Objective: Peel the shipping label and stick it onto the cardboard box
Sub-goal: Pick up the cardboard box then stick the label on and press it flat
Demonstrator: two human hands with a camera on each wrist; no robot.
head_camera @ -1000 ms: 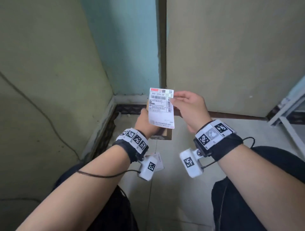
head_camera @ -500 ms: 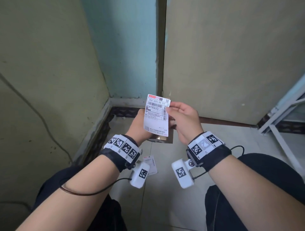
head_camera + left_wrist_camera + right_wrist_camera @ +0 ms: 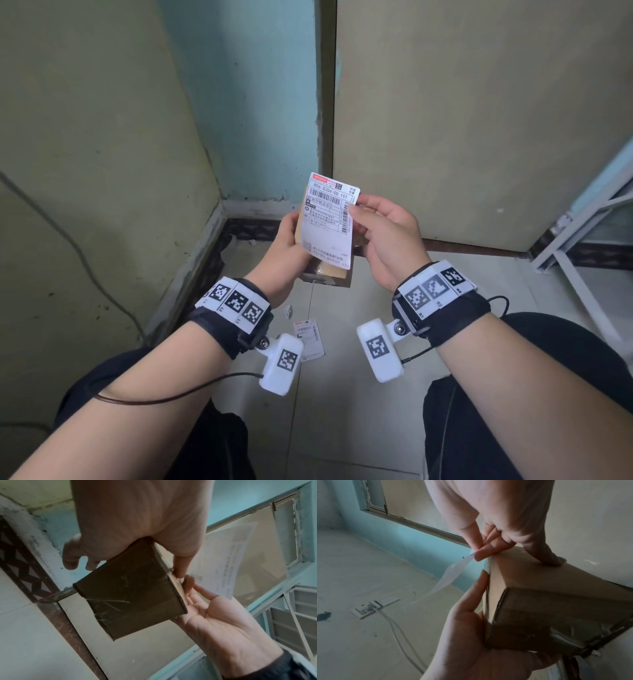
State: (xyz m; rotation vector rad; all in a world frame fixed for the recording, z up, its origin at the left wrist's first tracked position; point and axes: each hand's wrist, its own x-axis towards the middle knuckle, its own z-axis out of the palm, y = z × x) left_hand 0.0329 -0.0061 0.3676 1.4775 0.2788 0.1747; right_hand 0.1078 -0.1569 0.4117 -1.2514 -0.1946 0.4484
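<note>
A white shipping label (image 3: 328, 219) with barcodes hangs in front of a small brown cardboard box (image 3: 330, 273). My left hand (image 3: 294, 240) grips the box from the left and below. My right hand (image 3: 356, 209) pinches the label's upper right edge between thumb and fingers. In the right wrist view the label (image 3: 453, 573) curls away from the box (image 3: 547, 588), and one finger of the right hand (image 3: 478, 553) rests on the box top. In the left wrist view the box (image 3: 130, 599) sits under the left hand (image 3: 137, 520), with the label (image 3: 223, 561) behind it.
Another printed label sheet (image 3: 308, 337) and a paper scrap (image 3: 287, 311) lie on the tiled floor between my knees. Walls meet in a corner just ahead. A white metal frame (image 3: 582, 222) leans at the right. A wall socket with a cable (image 3: 373, 607) shows on the left wall.
The label has tilted slightly clockwise and shifted so that the box's left edge now shows beside it. Both hands keep their holds.
</note>
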